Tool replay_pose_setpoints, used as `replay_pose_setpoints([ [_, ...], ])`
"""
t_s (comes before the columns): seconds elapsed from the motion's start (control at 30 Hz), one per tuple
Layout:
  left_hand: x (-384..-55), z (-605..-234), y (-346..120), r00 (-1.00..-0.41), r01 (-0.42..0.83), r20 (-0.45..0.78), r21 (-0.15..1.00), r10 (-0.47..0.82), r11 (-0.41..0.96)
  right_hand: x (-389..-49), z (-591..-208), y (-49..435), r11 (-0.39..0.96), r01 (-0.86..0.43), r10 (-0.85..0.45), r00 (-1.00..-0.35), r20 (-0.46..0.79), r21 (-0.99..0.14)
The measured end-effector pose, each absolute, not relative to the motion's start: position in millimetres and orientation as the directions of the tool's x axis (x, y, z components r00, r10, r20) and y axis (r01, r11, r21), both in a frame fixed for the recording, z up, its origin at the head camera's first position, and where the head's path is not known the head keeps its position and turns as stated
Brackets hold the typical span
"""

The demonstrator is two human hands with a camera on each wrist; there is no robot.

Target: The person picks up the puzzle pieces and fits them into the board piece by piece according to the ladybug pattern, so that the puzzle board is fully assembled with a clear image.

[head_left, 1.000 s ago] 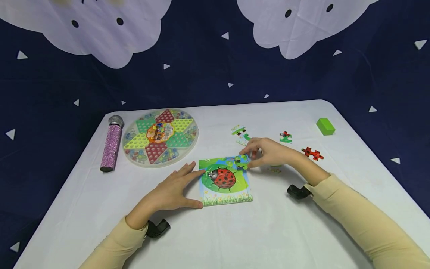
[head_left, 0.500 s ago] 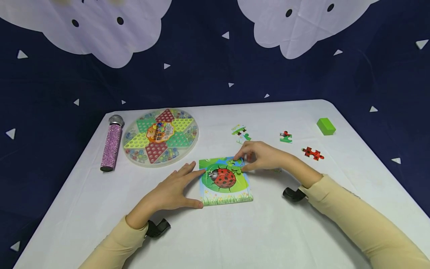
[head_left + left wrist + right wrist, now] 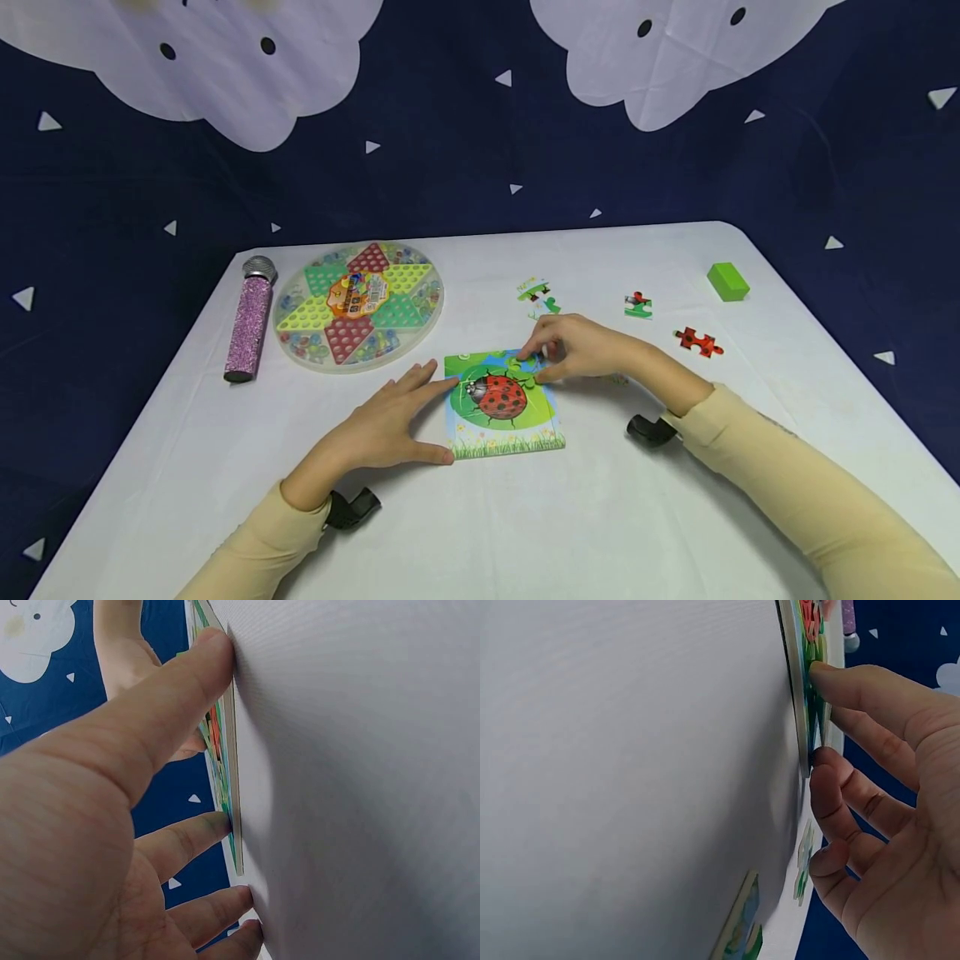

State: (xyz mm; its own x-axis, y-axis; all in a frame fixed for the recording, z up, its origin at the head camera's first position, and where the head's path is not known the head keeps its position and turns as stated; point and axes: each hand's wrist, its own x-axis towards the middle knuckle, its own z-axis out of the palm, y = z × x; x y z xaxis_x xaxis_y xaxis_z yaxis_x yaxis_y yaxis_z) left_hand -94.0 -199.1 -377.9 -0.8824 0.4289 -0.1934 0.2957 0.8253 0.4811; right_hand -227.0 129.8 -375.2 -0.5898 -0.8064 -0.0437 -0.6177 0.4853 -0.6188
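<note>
Creased beige long sleeves (image 3: pixel 802 487) end in plain cuffs (image 3: pixel 703 419), a stubby black attachment (image 3: pixel 648 431) jutting beside each.

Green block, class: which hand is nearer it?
Right. The right hand is left of the green block, at the ladybird puzzle; the left hand is farther left, at the puzzle's left edge.
</note>
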Motion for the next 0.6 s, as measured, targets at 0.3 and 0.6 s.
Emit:
replay_pose_setpoints([
  [0.3, -94.1, -377.2, -199.0, -0.880, 0.306, -0.187, 0.478, 0.436, 0.823, -226.4, -372.4, 124.0, 0.505, -0.631, -0.810, -0.583, -0.070, -0.588],
  [0.6, -94.4, -377.3, -198.5, -0.880, 0.308, -0.185, 0.482, 0.438, 0.820, -225.1, -372.2, 120.9, 0.511, -0.641, -0.806, -0.589, -0.061, -0.572],
])
